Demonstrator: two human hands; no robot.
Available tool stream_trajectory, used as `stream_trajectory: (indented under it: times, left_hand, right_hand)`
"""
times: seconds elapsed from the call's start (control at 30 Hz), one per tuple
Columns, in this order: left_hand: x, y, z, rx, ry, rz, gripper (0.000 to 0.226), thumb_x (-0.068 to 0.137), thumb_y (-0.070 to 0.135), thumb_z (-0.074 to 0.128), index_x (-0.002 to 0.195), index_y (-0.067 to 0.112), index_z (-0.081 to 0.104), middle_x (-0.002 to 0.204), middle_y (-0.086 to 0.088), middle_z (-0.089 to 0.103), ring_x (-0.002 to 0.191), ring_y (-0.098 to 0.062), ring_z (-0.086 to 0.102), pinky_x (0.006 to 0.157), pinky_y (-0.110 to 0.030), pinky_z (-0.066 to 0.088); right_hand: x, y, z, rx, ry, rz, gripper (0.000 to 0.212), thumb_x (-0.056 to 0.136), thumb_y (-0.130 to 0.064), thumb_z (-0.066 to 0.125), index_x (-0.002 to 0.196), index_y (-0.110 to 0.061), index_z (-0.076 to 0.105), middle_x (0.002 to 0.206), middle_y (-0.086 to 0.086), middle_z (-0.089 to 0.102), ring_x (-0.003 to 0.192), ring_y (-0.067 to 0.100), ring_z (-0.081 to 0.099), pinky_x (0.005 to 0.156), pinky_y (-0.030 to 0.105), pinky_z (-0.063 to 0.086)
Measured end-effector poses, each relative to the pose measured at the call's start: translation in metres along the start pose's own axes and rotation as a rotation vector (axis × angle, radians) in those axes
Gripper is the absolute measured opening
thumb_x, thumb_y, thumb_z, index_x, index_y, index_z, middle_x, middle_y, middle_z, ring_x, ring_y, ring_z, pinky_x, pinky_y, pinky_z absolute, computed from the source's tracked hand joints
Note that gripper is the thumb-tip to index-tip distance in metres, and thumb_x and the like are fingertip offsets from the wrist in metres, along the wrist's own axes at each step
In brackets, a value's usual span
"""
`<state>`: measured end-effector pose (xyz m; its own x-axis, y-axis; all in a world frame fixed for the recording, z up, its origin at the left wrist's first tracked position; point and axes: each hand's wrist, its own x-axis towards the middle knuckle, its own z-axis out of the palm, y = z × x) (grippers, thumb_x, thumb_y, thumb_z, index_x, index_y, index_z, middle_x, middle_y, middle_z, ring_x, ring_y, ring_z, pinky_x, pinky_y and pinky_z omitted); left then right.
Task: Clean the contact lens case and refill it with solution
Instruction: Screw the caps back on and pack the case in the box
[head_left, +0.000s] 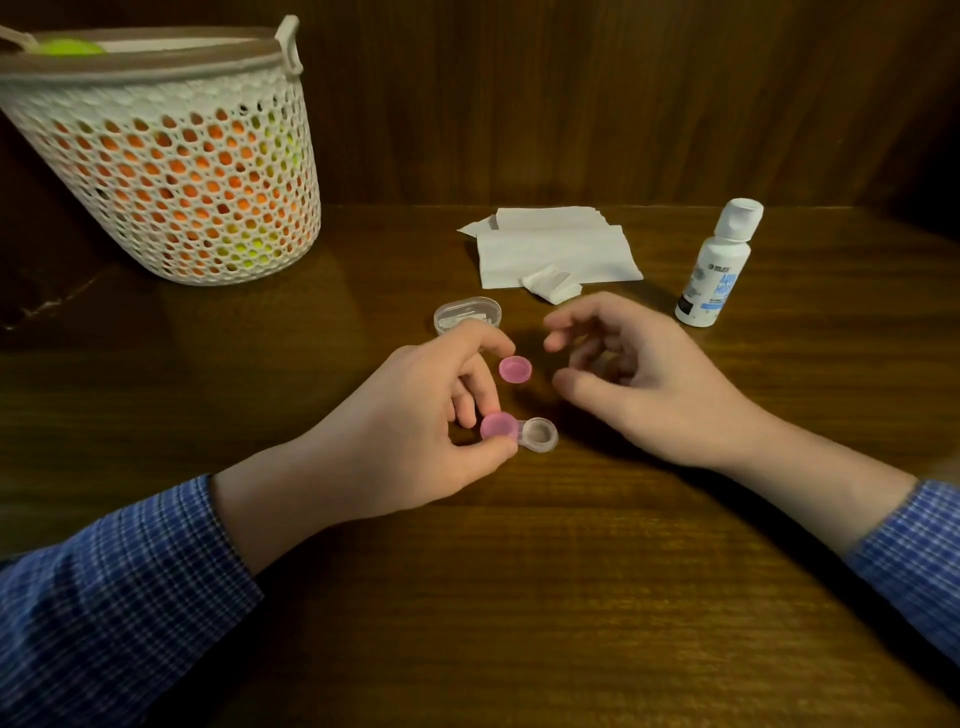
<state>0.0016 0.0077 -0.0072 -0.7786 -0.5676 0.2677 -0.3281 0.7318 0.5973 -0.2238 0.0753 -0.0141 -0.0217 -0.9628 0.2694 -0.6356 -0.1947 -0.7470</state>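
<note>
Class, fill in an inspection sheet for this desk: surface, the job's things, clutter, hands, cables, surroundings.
Surface: dark wooden table.
Job's things: lens case, one well capped pink, the other open; loose pink cap lying apart; solution bottle upright, capped; tissues.
Clutter: small clear box; mesh basket holding orange and green things.
Hands: left hand pinches the case; right hand empty, fingers loosely curled.
Cables: nothing seen.
Surroundings: wood-panel wall.

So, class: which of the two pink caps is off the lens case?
The round pink plastic cap lying alone on the wooden table; the other pink cap sits on the case.
</note>
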Motion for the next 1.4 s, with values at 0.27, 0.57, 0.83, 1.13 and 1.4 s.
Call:
stream_trajectory:
  times: [0.27, 0.57, 0.83, 1.13, 1.4]
  left_hand:
    - [-0.002, -0.005, -0.004, -0.017, -0.041, -0.031, 0.026, 0.083, 0.025, 0.082, 0.107, 0.027, 0.071, 0.085, 0.013, 0.067, 0.084, -0.009, 0.066, 0.066, -0.02, 0.056]
    - [-0.001, -0.003, -0.005, -0.02, -0.088, -0.036, 0.016, 0.084, 0.028, 0.08, 0.097, 0.03, 0.072, 0.087, 0.015, 0.066, 0.083, -0.009, 0.063, 0.066, -0.025, 0.056]
    - [0.0, -0.008, -0.009, -0.058, -0.089, -0.048, 0.031, 0.082, 0.023, 0.083, 0.106, 0.03, 0.065, 0.089, 0.009, 0.067, 0.081, -0.011, 0.068, 0.067, -0.023, 0.059]
    - [0.002, -0.007, -0.01, -0.012, -0.149, 0.003, 0.015, 0.083, 0.023, 0.08, 0.091, 0.032, 0.072, 0.093, 0.018, 0.065, 0.084, -0.01, 0.064, 0.07, -0.026, 0.056]
    - [0.001, -0.006, -0.011, -0.015, -0.136, 0.02, 0.014, 0.081, 0.022, 0.08, 0.091, 0.029, 0.075, 0.085, 0.015, 0.067, 0.081, -0.009, 0.065, 0.07, -0.029, 0.056]
  right_hand:
    - [0.039, -0.007, 0.013, -0.34, -0.184, -0.057, 0.049, 0.083, -0.034, 0.078, 0.131, -0.03, 0.065, 0.108, -0.018, 0.059, 0.085, 0.0, 0.061, 0.065, 0.011, 0.047]
    - [0.036, -0.016, -0.007, -0.465, -0.296, -0.054, 0.029, 0.095, -0.028, 0.068, 0.124, -0.032, 0.071, 0.098, -0.023, 0.063, 0.089, -0.002, 0.062, 0.071, 0.004, 0.046]
    - [0.006, -0.009, -0.018, 0.007, -0.101, 0.004, 0.019, 0.083, -0.006, 0.079, 0.1, -0.013, 0.074, 0.097, 0.001, 0.075, 0.093, 0.019, 0.072, 0.087, 0.039, 0.062]
    - [-0.014, -0.021, 0.003, 0.168, -0.088, -0.044, 0.014, 0.077, -0.015, 0.085, 0.089, -0.011, 0.077, 0.095, -0.003, 0.079, 0.094, 0.014, 0.075, 0.088, 0.028, 0.06]
    - [-0.013, -0.022, 0.005, 0.015, -0.163, -0.031, 0.007, 0.08, -0.024, 0.085, 0.086, -0.022, 0.08, 0.098, -0.014, 0.077, 0.099, 0.003, 0.071, 0.091, 0.019, 0.054]
